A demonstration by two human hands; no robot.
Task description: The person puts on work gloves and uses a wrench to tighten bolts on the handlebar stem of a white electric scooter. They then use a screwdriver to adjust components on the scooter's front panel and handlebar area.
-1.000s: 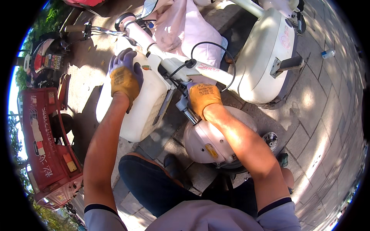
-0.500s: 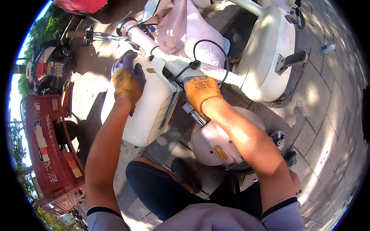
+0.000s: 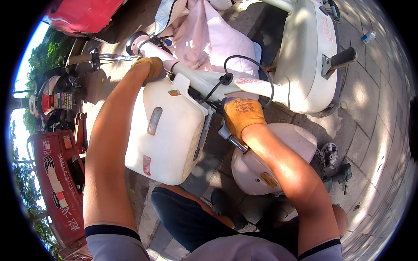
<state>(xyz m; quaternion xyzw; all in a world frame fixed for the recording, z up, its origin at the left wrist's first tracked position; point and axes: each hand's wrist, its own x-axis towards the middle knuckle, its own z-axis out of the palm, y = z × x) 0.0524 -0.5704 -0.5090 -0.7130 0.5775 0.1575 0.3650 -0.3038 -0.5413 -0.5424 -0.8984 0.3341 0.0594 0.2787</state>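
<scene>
My left hand (image 3: 150,68), in an orange and purple glove, is at the upper edge of a white plastic front housing (image 3: 161,130), beside the pale tubular frame (image 3: 180,69) of a scooter; its fingers are mostly hidden. My right hand (image 3: 243,114), gloved alike, is curled at the frame's lower junction among black cables (image 3: 209,95), just above a metal tube (image 3: 234,140); what its fingers hold is hidden. Below it is a pale pink rounded fender (image 3: 252,169). A black cable loop (image 3: 249,61) arches over the frame.
A white scooter body (image 3: 305,56) lies at upper right, a pink quilted cover (image 3: 204,35) behind the frame. A red body panel (image 3: 82,13) is top left, a red vehicle (image 3: 56,182) at left, a parked scooter (image 3: 54,98) above it. A small can (image 3: 369,36) lies on the paving (image 3: 365,130).
My left hand has moved up and right from the housing's face to its upper edge, uncovering the front. My right hand appears further right in the picture; the view has also shifted.
</scene>
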